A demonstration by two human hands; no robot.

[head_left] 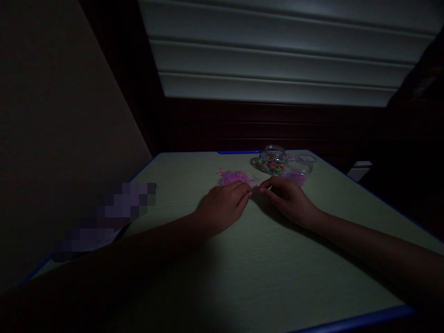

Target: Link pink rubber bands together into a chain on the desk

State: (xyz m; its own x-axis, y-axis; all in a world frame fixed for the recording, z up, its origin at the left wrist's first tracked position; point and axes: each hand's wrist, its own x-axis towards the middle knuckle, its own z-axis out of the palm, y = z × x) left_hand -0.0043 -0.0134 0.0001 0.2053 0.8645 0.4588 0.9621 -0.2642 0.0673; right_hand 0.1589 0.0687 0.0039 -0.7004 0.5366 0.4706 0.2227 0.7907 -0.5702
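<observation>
My left hand (224,206) and my right hand (293,199) meet fingertip to fingertip over the middle of the table. Both are closed in a pinch. A thin pinkish rubber band (255,189) spans the small gap between them; its exact shape is hard to make out in the dim light. Just beyond my left hand lies a loose pile of tiny pink and purple rubber bands (234,177), partly hidden by that hand. Behind my right hand stands a clear container (301,166) with more pink and purple bands, its lower part partly covered by the hand.
An open clear jar (272,160) of multicoloured bands stands at the back right of the pale table (249,273), which has blue edging. A clear lid or packet (308,159) lies beside it. At the left edge rests a blurred-out flat object (107,222). A wall rises on the left.
</observation>
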